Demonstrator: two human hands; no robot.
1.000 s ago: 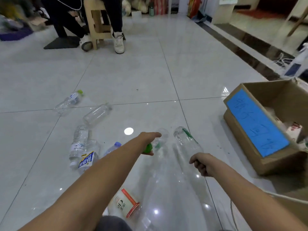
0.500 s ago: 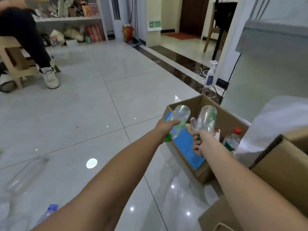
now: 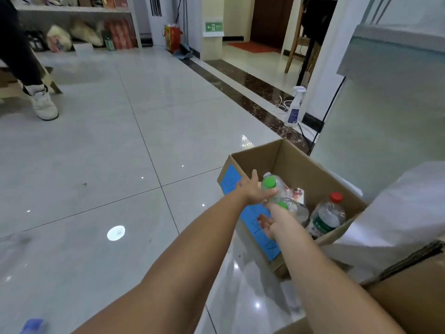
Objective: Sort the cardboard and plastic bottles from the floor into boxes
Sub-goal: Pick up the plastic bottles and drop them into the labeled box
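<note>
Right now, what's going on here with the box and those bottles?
A person is sorting bottles into a cardboard box on the floor. Both arms reach over its near rim. The left hand is open, fingers spread by the upper bottle. The right hand is open beside the lower bottle. Both bottles are clear with green caps and are within the box's opening, neither one held. A red-capped bottle is in the box too.
</note>
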